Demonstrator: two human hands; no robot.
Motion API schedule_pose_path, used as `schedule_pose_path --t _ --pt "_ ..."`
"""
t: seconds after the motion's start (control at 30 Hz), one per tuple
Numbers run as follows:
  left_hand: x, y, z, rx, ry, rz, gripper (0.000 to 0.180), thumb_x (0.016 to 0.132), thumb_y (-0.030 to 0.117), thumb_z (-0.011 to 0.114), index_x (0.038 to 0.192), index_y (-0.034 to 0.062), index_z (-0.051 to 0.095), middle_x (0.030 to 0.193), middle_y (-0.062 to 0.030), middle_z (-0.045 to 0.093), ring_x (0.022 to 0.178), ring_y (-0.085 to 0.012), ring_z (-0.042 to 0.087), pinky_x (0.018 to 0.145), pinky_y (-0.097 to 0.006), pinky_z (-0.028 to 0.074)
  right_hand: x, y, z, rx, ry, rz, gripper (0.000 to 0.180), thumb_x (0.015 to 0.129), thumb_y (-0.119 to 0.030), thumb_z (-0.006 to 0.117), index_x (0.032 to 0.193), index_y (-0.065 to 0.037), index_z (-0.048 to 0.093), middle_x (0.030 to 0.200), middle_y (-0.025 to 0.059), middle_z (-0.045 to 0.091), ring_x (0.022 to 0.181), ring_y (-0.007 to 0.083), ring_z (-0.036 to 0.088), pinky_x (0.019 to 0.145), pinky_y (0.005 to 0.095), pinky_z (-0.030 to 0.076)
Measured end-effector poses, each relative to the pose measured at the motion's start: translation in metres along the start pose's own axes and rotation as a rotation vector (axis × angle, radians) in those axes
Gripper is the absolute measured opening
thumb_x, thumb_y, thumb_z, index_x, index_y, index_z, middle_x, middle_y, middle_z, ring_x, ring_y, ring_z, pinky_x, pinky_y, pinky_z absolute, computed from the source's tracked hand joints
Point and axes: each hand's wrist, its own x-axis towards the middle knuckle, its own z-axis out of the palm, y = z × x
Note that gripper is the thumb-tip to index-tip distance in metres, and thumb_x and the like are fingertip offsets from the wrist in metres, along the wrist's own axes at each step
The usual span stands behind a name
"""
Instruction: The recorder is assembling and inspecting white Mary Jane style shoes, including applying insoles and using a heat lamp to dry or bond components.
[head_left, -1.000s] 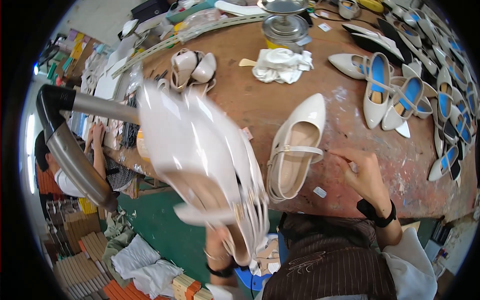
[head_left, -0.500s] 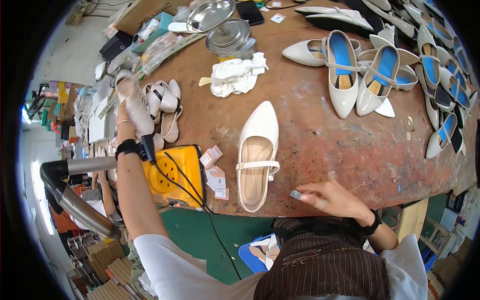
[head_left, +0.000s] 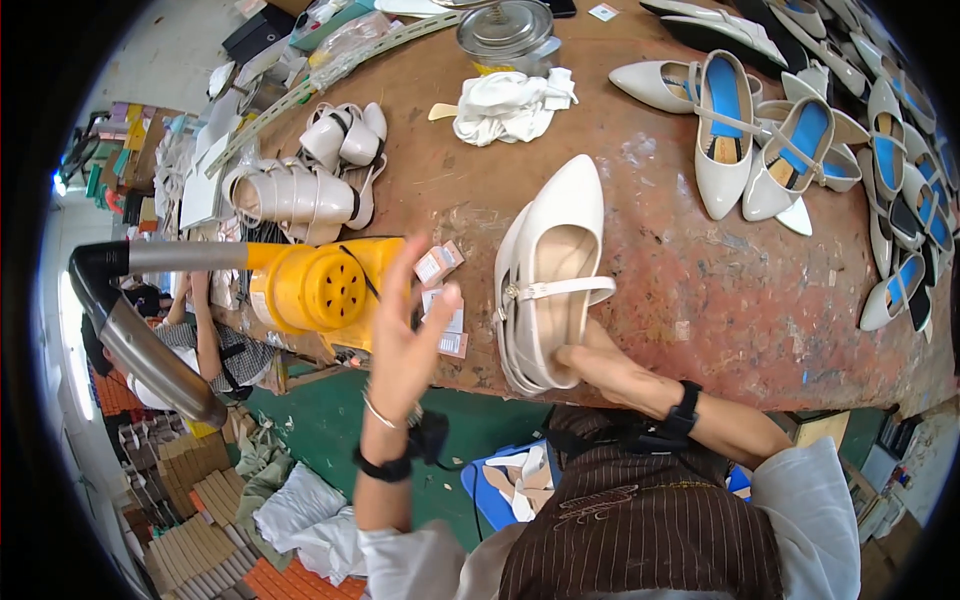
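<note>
R hand on pointed-toe strap flat, L hand free

White patent pointed-toe strap flat [head_left: 572, 200] is at bench front, roughly mid-view, toe pointing away from wearer, opening up. 2nd matching flat [head_left: 509, 268] sits tight against its L side, partly hidden. R hand [head_left: 615, 370] grips the heel end: thumb inside on the insole, other fingers outside, mostly hidden. L hand [head_left: 405, 345] is raised, fingers spread, holding nothing, just in front of yellow blower-type unit [head_left: 325, 288] w/ slotted round vent & bent metal pipe [head_left: 160, 335]. Small cartons/tags [head_left: 440, 262] lie betw. that unit & the flats.

Bench L, beyond the unit: more pale strap shoes [head_left: 300, 190], bunched. Bench far side: crumpled white cloth [head_left: 510, 105] w/ a tan handle [head_left: 442, 112] next to it; lidded metal pot [head_left: 505, 38] just behind. Bench R: lots of pale strap flats [head_left: 722, 165], several w/ blue on insoles, some overlapping. Below bench edge: blue bin [head_left: 478, 492] w/ pale pcs in it. Far L: co-worker [head_left: 205, 335], partly blocked by the pipe.
</note>
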Motion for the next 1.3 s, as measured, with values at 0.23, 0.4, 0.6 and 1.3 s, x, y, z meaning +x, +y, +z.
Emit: schedule_pose_path --t 0.23,0.4,0.6,1.3 --pt "-0.154 -0.09 0.015 -0.906 0.27 -0.464 0.079 0.096 0.058 0.044 0.151 0.0047 0.024 0.153 -0.012 0.033 0.139 -0.0278 0.035 0.115 -0.043 0.03 -0.03 -0.04 0.043 0.051 -0.256 0.432 0.052 0.091 -0.004 0.054 0.141 0.004 0.039 0.131 0.0122 0.056 0.114 0.0189 0.058 0.095 0.031 0.049" --pt "-0.235 -0.108 0.028 -1.084 0.68 -0.219 0.079 0.095 0.061 0.041 0.152 0.0097 0.022 0.153 -0.0105 0.033 0.138 -0.0292 0.036 0.115 -0.047 0.03 -0.005 -0.024 0.116 0.151 -0.269 0.944 0.041 0.099 -0.016 0.052 0.136 0.001 0.045 0.13 0.0125 0.058 0.112 0.0225 0.061 0.097 0.0332 0.05" --pt "-0.245 -0.091 -0.048 -1.14 1.045 0.273 0.083 0.091 0.06 0.053 0.151 0.0109 0.025 0.151 -0.01 0.036 0.136 -0.0293 0.038 0.115 -0.048 0.031 0.036 -0.001 0.132 0.405 -0.619 0.824 0.045 0.102 -0.032 0.046 0.132 0.002 0.047 0.129 0.0222 0.057 0.12 0.0317 0.055 0.104 0.0475 0.044" --pt "-0.138 -0.103 -0.184 -1.216 1.176 0.462 0.058 0.092 0.044 0.063 0.135 0.0074 0.05 0.135 -0.0092 0.055 0.124 -0.0258 0.052 0.108 -0.044 0.04 0.019 -0.047 -0.029 0.247 0.138 0.137 0.025 0.094 -0.014 0.054 0.116 -0.002 0.056 0.1 0.0159 0.067 0.093 0.0269 0.066 0.084 0.0397 0.054"
